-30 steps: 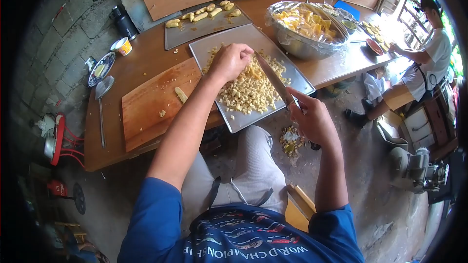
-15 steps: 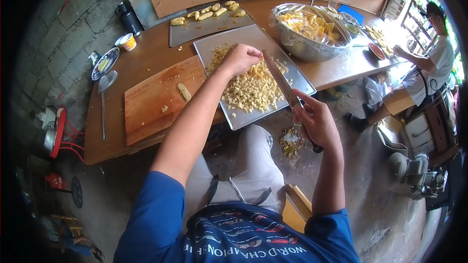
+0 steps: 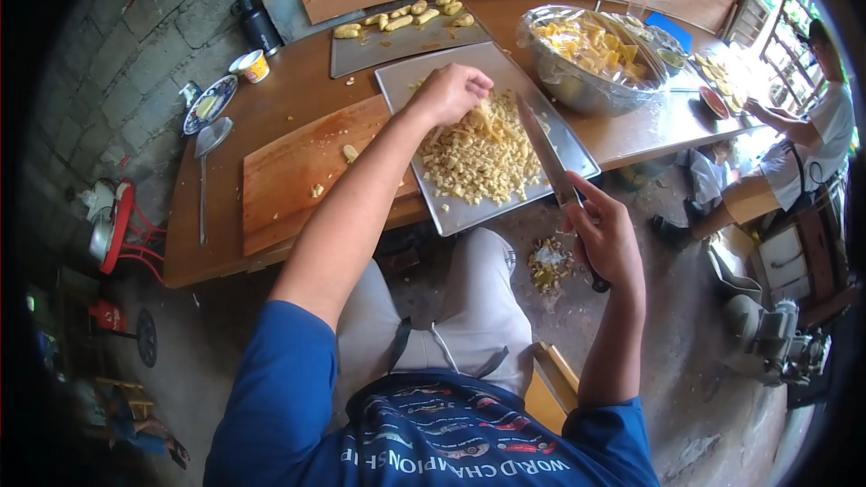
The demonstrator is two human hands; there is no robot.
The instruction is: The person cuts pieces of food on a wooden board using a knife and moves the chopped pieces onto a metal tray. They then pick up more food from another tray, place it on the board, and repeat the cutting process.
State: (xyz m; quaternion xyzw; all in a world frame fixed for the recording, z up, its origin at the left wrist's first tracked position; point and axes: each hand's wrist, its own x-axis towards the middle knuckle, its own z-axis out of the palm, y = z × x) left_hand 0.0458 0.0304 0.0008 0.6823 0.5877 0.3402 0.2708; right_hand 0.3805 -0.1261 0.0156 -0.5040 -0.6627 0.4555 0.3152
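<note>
My left hand [image 3: 454, 95] hovers over a metal tray [image 3: 410, 81], its fingers curled together; whatever they may hold is hidden. Beneath it lies a heap of small pale-yellow diced pieces [image 3: 483, 158], which look like banana. A knife [image 3: 548, 151] is gripped by the handle in my right hand [image 3: 606, 233]. Its blade points up and away, above the tray's right side and apart from my left hand. Left of the tray, a wooden cutting board [image 3: 302, 162] carries one pale piece of fruit [image 3: 350, 153] and a few crumbs, partly covered by my left forearm.
Behind is another tray [image 3: 361, 56] with several peeled bananas [image 3: 397, 22]. A large plastic-covered bowl [image 3: 586, 90] of yellow pieces stands at right. A ladle [image 3: 204, 180], plate [image 3: 211, 105], cup [image 3: 255, 67] and black bottle [image 3: 257, 25] line the left. Another person [image 3: 812, 140] sits far right.
The knife tip and my left fingers have drawn apart. The view has shifted, so the table things appear slightly to the right. The knife stays in my right hand.
</note>
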